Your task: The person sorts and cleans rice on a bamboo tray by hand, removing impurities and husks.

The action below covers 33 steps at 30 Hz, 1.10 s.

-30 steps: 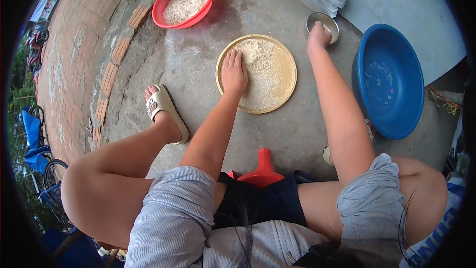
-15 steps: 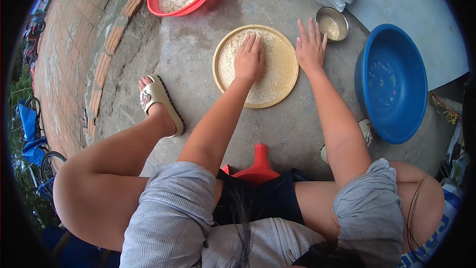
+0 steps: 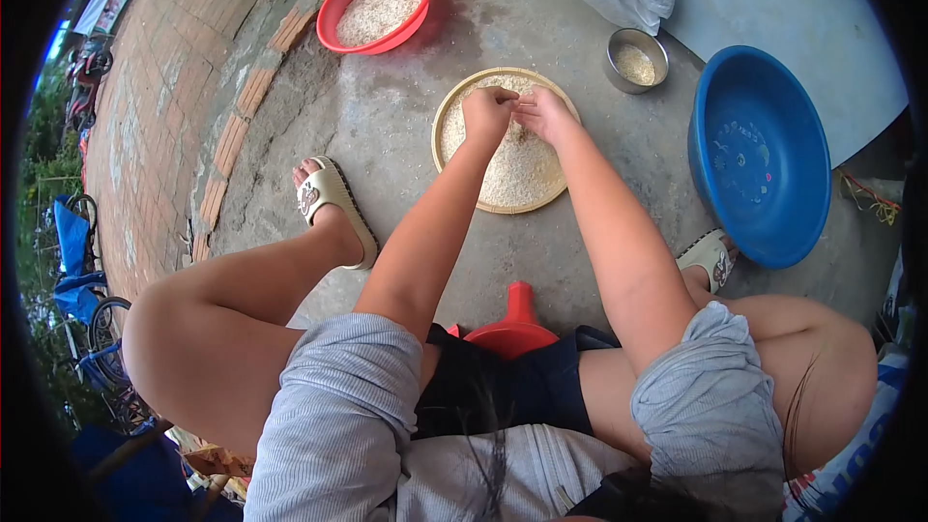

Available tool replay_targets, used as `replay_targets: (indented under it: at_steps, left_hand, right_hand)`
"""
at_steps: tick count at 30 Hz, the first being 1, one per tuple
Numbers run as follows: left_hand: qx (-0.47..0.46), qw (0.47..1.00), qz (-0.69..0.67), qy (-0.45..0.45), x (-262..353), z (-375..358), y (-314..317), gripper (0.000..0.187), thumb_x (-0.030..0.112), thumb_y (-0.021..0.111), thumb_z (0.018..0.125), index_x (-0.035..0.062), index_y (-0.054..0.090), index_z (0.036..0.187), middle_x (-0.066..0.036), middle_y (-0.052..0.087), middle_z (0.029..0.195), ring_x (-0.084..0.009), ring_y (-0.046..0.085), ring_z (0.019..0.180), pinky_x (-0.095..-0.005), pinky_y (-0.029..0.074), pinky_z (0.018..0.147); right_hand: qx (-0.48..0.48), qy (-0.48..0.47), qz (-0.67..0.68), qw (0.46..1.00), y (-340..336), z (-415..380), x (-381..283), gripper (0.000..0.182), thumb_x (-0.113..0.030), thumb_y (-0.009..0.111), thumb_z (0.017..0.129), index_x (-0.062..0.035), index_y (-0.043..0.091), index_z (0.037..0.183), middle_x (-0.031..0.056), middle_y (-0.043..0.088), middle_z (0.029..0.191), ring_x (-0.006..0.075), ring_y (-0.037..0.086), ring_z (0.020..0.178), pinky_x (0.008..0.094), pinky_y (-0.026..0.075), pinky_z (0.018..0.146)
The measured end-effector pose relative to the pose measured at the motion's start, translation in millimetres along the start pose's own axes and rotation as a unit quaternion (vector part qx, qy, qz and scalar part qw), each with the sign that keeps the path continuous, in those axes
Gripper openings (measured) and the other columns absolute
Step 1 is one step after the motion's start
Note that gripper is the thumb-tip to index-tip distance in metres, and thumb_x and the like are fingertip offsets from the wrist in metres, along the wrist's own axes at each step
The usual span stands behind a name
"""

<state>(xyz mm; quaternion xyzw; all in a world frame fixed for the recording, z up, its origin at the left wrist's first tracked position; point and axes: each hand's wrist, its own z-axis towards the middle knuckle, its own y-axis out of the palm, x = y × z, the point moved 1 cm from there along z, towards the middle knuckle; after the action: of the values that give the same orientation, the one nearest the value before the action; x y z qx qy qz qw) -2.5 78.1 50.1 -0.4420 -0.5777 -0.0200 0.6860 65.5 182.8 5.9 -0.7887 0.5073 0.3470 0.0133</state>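
Both hands meet over the round woven tray [image 3: 454, 145] that lies flat on the concrete floor [image 3: 387, 126] in front of the seated person; the tray is a plain disc, so it has no long axis and points no particular way, its open face turned straight up. A layer of pale grain [image 3: 512, 169] covers most of it. The left hand [image 3: 486, 108] is curled, fingertips drawn together and pointing down into the grain at the tray's far side; the right hand [image 3: 543, 114] sits just beside it, fingers likewise bunched — the two nearly touching at the fingertips. Whether either actually pinches grain is too small to tell. Beyond the tray to the right stands a small metal bowl [image 3: 635, 60] with a little grain in it; farther right is a large blue basin [image 3: 760, 150], tilted toward the camera; to the far left a red basin [image 3: 377, 6] holds more grain — all well apart from the hands.
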Motion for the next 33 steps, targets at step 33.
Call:
replay_targets:
  at_steps: [33]
  left_hand:
    - [-0.004,0.996,0.076,-0.055,-51.9,8.7,-18.9,0.018,0.012,0.066,0.072,0.0064,0.072,0.088,-0.011,0.07,0.081,-0.0193,0.067,0.071,-0.03,0.051,0.07]
  right_hand:
    - [0.319,-0.297,-0.556,0.708,-151.4,5.0,-170.4,0.029,-0.028,0.049,0.09,-0.0033,0.063,0.095,0.0143,0.066,0.089,0.0304,0.065,0.085,0.0411,0.049,0.07]
